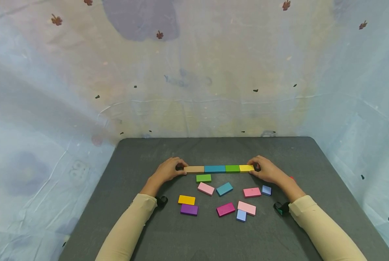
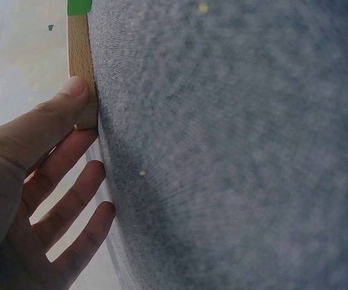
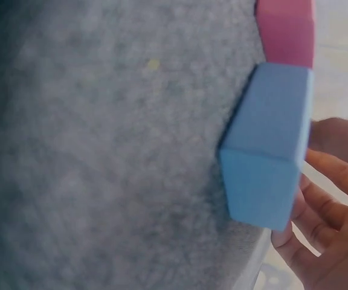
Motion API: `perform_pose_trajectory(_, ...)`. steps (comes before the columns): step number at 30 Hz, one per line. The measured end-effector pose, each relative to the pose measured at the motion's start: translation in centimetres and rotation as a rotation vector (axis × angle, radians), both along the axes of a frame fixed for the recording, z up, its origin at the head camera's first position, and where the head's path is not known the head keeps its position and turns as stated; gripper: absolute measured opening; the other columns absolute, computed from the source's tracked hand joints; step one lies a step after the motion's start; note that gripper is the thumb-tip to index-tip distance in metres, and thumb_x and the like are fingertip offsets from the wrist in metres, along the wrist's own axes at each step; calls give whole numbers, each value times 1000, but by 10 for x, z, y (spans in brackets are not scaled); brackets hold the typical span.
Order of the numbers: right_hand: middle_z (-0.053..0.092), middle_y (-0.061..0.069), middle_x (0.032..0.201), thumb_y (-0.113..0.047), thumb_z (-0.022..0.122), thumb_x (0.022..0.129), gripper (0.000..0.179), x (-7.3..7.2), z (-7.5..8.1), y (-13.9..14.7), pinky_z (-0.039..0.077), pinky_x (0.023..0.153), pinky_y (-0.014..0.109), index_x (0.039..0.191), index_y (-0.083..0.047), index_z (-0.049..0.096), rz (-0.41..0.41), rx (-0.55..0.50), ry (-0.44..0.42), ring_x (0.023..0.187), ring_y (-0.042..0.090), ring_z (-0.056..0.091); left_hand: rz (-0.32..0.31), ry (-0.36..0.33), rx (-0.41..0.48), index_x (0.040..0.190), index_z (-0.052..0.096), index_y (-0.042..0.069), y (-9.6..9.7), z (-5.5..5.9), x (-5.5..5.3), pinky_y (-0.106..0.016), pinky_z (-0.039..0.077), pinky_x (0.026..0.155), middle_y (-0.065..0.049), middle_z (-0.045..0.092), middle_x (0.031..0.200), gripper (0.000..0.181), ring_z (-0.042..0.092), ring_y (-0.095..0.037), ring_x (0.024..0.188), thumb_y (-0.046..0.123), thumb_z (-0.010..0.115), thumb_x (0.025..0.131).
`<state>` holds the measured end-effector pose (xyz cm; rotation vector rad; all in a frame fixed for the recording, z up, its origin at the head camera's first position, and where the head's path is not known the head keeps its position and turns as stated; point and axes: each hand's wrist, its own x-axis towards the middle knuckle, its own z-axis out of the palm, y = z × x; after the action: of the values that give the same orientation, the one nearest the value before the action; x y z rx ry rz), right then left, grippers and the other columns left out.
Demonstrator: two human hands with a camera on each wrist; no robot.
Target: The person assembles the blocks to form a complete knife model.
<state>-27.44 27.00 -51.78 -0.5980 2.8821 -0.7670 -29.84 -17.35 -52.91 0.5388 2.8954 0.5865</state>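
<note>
A straight row of blocks lies across the table: a plain wooden block, a blue block, a green block and a yellow block, end to end. At the row's left end my left hand pinches the wooden block; the left wrist view shows the thumb on its near face and the other fingers spread. My right hand grips the yellow block at the right end, thumb in front and fingers behind. In the right wrist view, a light blue block partly hides that hand, and the yellow block is out of sight.
Loose blocks lie nearer me between my forearms: a second green block, a teal block, a purple block, an orange-yellow block, a magenta block and several others. A patterned sheet hangs behind the dark table.
</note>
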Motion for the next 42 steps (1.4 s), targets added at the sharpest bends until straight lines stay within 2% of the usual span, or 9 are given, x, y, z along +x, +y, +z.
perform_pose_trajectory(5, 66, 16, 120, -13, 80, 98, 39, 4, 3, 0, 52, 86, 46, 133, 2, 69, 13, -9, -6, 99, 26, 58, -1, 4, 4, 123, 80, 25, 0, 1, 1, -50, 55, 104, 3, 73, 118, 31, 68, -18, 112, 34, 85, 94)
perform_pose_trajectory(10, 66, 18, 128, -15, 81, 98, 43, 14, 4, 3, 55, 95, 57, 136, -1, 68, -3, -20, 43, 109, 33, 62, 3, 6, 5, 123, 79, 25, 0, 1, 1, -51, 54, 106, 3, 73, 119, 31, 67, -19, 114, 35, 85, 95)
perform_pose_trajectory(17, 65, 19, 127, -12, 80, 98, 40, 36, 9, 12, 54, 91, 59, 135, -1, 68, -58, -35, 111, 109, 36, 61, 6, 3, 8, 124, 79, 25, 0, 4, 3, -51, 54, 105, 3, 73, 119, 31, 67, -20, 113, 35, 85, 95)
perform_pose_trajectory(23, 69, 16, 124, -12, 81, 97, 34, 53, 15, 18, 54, 93, 59, 129, -2, 71, -21, -67, 94, 109, 35, 62, 10, -2, 14, 124, 79, 25, 0, 4, 3, -52, 54, 106, 3, 73, 119, 31, 67, -20, 113, 35, 85, 95)
perform_pose_trajectory(29, 68, 9, 123, -16, 85, 95, 31, 69, 8, 19, 54, 95, 59, 123, -8, 75, -9, -60, 63, 112, 33, 60, -1, 3, 4, 124, 79, 24, 1, 1, 2, -51, 54, 105, 3, 73, 119, 31, 68, -19, 113, 35, 85, 95)
perform_pose_trajectory(35, 69, 7, 126, -20, 86, 94, 31, 76, 3, 17, 55, 99, 60, 122, -12, 76, 11, -46, 36, 116, 32, 60, 6, 0, 6, 123, 80, 24, 1, 0, 2, -52, 54, 105, 2, 73, 118, 31, 68, -20, 112, 34, 85, 95)
perform_pose_trajectory(42, 69, 1, 123, -26, 86, 95, 31, 82, -1, 16, 56, 100, 56, 123, -16, 77, 82, -32, 29, 117, 28, 59, 3, 1, 5, 124, 80, 23, 1, 1, 2, -52, 54, 104, 2, 73, 117, 31, 67, -20, 111, 33, 85, 95)
